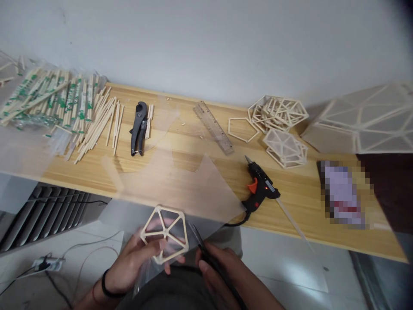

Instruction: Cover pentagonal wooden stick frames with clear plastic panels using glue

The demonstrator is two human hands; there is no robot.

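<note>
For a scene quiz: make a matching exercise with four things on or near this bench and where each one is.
Things:
1. glue gun
2. black cutter
3. pentagon frame
4. ruler

Places:
A. in the left hand
B. beside the loose sticks
C. between the cutter and the finished frames
D. near the bench's front edge, cord hanging off

Pairs: 1-D, 2-B, 3-A, 4-C

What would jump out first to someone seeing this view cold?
Lowest in the view, the left hand holds a pentagon stick frame backed with clear film, while the right hand works dark scissors at its edge. On the wooden bench a black glue gun with an orange trigger stands out at right of centre. Finished frames pile up at far right.
</note>
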